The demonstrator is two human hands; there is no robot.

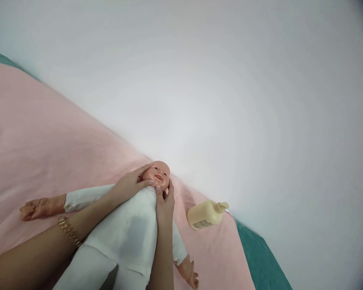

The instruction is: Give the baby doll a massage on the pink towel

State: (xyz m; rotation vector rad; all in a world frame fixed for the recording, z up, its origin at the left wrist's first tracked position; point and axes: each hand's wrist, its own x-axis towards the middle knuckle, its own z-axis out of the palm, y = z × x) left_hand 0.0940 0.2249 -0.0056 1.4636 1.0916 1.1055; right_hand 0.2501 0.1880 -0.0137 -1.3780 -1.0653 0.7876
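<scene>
A baby doll (136, 229) with a hard plastic head and a white cloth body lies on its back, arms spread to both sides. My left hand (133, 183) cups one side of the doll's head, its thumb at the chin. On the other side, my right hand (165, 201) holds the cheek and jaw, with its thumb also near the chin. The fingertips behind the head are hidden. A gold bracelet (69, 231) circles my left wrist. My forearms pass over the doll's body.
A pale yellow pump bottle (205, 215) is to the right of the doll, by the wall. Pink cloth (48, 133) spreads under everything, with a green cover (260, 253) showing past its edge. A plain white wall (214, 100) rises behind the doll's head.
</scene>
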